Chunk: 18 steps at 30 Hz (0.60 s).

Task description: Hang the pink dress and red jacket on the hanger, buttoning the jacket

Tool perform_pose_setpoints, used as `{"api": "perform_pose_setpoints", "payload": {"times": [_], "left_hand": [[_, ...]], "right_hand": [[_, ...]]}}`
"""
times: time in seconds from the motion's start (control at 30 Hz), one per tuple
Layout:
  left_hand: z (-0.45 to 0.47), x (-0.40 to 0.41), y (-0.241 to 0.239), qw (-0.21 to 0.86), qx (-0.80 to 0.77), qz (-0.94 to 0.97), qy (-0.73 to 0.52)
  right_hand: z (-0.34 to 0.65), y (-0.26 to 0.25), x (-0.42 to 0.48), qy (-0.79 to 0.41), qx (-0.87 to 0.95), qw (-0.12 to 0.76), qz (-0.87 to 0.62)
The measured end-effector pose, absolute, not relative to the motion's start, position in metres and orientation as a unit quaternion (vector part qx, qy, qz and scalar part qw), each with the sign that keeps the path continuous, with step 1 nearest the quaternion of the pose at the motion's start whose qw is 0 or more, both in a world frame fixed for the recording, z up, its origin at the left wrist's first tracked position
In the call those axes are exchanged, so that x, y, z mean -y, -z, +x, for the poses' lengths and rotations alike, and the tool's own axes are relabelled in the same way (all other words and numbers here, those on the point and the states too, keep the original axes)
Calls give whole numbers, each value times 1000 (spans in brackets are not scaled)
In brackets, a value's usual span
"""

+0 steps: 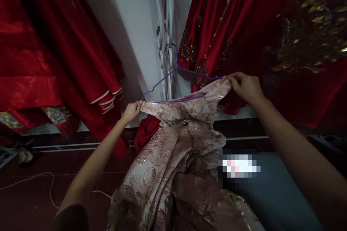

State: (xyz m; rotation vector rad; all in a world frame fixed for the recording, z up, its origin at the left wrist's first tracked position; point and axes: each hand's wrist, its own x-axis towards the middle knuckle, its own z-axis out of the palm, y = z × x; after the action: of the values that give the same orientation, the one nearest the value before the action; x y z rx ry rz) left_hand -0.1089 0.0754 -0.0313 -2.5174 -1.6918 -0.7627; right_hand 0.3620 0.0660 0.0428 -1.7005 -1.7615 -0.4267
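A shiny pink-gold floral brocade dress (176,151) hangs in front of me from a purple wire hanger (173,74). My left hand (131,110) pinches the dress's left shoulder at the hanger's left end. My right hand (244,86) is closed on the right shoulder of the dress, where the fabric covers the hanger's right end. The hanger's hook stands up in front of a white wall rail (165,36). The skirt falls down toward the bottom of the view.
Red satin garments (54,54) hang at the left, and red gowns with gold trim (271,36) at the right. A dark red cloth (146,131) lies behind the dress. A white cable (40,177) runs over the dark red floor. A dark grey surface (271,195) lies at lower right.
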Motion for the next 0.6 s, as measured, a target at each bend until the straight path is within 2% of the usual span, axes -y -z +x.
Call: {"api": "perform_pose_setpoints", "payload": {"times": [0.13,0.2,0.27,0.4,0.53,0.6], "left_hand": [[-100,-59,47,-30,481,-866,132],[-78,-50,36,5,445,-882,153],[-47,-48,18,44,390,-895,211],[16,-65,-2,59,268,-929,250],[50,-77,19,65,266,-940,203],[52,-69,30,74,280,-936,199]], "right_hand": [[375,-9,-62,11,691,140,-709],[370,2,-55,-54,724,122,-677],[357,0,-46,-63,757,136,-636],[320,-28,-40,15,781,172,-600],[313,-49,-49,185,751,233,-589],[328,-48,-55,247,714,236,-611]]}}
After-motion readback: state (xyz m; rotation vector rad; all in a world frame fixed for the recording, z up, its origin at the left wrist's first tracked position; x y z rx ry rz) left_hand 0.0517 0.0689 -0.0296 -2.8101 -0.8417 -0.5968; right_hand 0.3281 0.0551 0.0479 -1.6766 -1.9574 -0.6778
